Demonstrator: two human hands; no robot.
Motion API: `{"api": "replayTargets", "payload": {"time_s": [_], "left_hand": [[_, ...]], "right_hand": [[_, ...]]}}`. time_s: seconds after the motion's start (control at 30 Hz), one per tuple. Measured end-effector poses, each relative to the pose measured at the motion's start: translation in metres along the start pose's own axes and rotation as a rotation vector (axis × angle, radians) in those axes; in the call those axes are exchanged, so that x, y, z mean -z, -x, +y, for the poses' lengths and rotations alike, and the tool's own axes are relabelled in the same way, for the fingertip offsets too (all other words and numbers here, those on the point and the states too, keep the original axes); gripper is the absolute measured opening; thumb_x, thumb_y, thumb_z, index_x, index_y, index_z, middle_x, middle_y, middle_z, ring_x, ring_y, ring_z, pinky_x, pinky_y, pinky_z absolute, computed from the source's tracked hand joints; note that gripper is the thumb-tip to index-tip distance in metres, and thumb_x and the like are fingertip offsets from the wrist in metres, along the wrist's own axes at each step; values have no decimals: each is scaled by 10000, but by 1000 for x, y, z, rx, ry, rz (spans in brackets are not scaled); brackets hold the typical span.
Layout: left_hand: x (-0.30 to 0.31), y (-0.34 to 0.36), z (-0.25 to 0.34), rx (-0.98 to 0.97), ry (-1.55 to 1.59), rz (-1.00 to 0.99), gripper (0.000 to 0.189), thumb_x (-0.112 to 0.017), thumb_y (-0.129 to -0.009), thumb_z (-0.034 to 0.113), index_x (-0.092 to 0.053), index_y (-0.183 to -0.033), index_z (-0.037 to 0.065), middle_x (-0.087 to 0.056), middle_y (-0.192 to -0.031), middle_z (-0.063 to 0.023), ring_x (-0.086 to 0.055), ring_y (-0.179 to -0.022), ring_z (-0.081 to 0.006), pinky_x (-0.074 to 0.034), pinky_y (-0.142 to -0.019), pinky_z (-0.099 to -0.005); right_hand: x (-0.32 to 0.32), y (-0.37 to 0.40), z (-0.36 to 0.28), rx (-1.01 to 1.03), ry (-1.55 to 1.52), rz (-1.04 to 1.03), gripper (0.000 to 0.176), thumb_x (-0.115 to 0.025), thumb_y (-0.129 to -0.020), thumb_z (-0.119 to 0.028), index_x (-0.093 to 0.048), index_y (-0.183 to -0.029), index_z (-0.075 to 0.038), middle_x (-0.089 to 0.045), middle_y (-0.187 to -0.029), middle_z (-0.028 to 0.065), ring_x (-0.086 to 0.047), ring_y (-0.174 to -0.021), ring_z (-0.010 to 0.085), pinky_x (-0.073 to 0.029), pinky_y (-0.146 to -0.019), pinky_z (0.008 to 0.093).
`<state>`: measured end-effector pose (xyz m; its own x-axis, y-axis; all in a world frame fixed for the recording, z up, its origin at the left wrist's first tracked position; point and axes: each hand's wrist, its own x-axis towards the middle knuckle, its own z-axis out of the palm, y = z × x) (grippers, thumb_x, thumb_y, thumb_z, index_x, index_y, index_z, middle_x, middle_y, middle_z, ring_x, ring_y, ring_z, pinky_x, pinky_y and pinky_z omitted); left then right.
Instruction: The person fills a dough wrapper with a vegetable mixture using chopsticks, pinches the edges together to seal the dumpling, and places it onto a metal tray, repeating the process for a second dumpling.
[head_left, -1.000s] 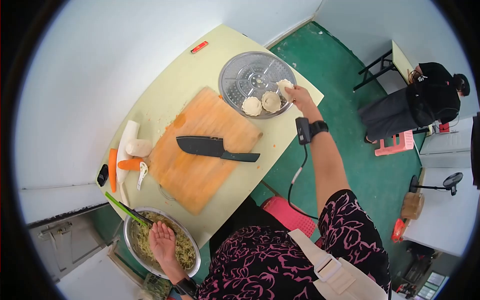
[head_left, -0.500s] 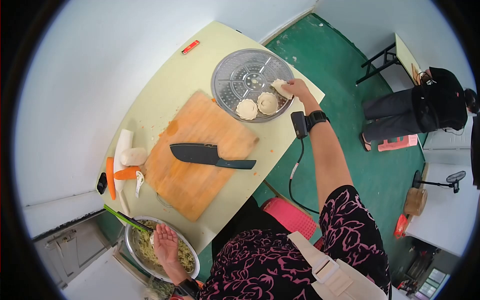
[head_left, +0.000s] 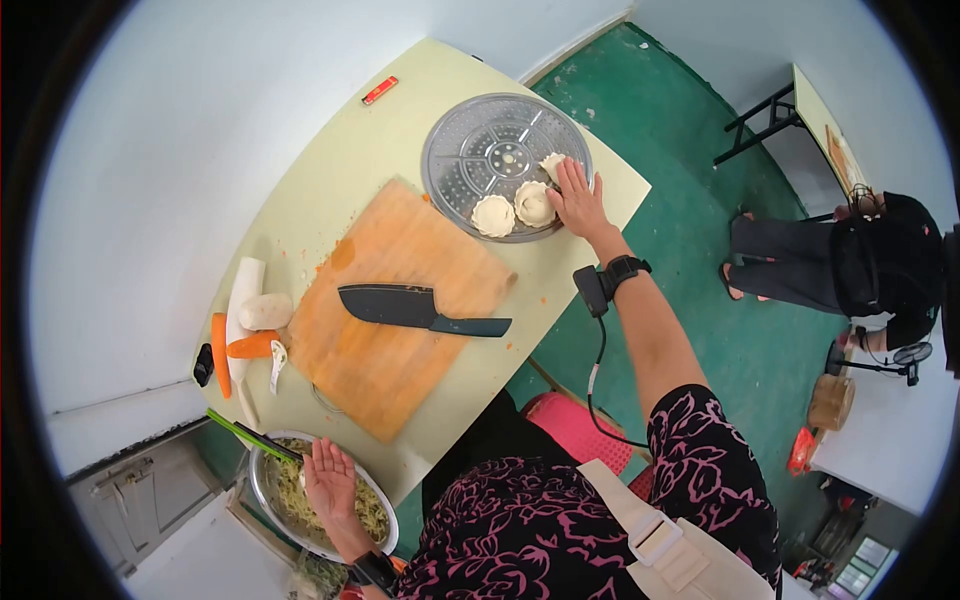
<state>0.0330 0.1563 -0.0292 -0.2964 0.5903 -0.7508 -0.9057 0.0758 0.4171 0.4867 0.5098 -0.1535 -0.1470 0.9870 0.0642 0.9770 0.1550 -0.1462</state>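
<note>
My right hand (head_left: 579, 198) lies flat with its fingers stretched over the right part of a round perforated metal steamer tray (head_left: 465, 150). Partly under its fingers is a pale dumpling (head_left: 550, 163); two more dumplings, one (head_left: 535, 203) beside my palm and another (head_left: 493, 216) to its left, sit on the tray. My left hand (head_left: 330, 482) is palm up with fingers extended, above a metal bowl (head_left: 393, 520) of shredded filling (head_left: 285, 492). Close to its fingertips, a black and green utensil handle (head_left: 240, 430) leans out over the bowl's rim; its lower end is hidden.
A wooden cutting board (head_left: 350, 370) bears a black-bladed knife (head_left: 390, 303). White radish (head_left: 246, 290) and carrots (head_left: 252, 345) lie at the table's left, and a red packet (head_left: 380, 90) at its far edge. A pink stool (head_left: 570, 425) stands below; another person (head_left: 880, 265) is at right.
My right hand has let go of the third dumpling and flattened out over it. My left hand has barely moved. The other person has shifted, with an arm now lower.
</note>
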Motion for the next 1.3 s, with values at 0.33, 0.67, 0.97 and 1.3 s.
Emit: {"api": "replayTargets", "payload": {"time_s": [0.33, 0.67, 0.97, 1.3], "left_hand": [[4, -2, -2, 6, -8, -25, 332, -418, -870, 303, -498, -1086, 64, -566, -1047, -71, -557, -889, -177, -440, -774, -350], [32, 13, 4, -36, 55, -4, 341, -401, -874, 303, -490, -1099, 64, -545, -1087, -67, -542, -921, -173, -429, -799, -355], [52, 33, 12, -753, -1325, 435, 312, -506, -807, 280, -589, -715, -7, -555, -578, -60, -514, -563, -142, -397, -534, -269], [185, 114, 43, -709, -1053, 266, 414, -587, -765, 226, -497, -1107, 10, -540, -1061, -134, -534, -949, -223, -438, -786, -325]], "right_hand": [[2, -11, -5, 65, -16, 44, 590, -283, -859, -441, -223, -1294, -47, -189, -1366, 105, -161, -1266, 241, -86, -998, 508], [16, -7, 24, -194, -545, 371, 479, -266, -897, -295, -273, -1267, 8, -282, -1323, 130, -227, -1239, 233, -140, -1017, 352], [38, 72, -169, -132, -1405, -73, 193, -462, -851, -133, -560, -942, 6, -604, -877, 112, -575, -800, 152, -433, -748, 268], [91, 262, -448, 1338, -592, -746, 600, -536, -702, 3, -315, -1258, -33, -243, -1327, 182, -181, -1257, 285, -223, -1001, 349]]}}
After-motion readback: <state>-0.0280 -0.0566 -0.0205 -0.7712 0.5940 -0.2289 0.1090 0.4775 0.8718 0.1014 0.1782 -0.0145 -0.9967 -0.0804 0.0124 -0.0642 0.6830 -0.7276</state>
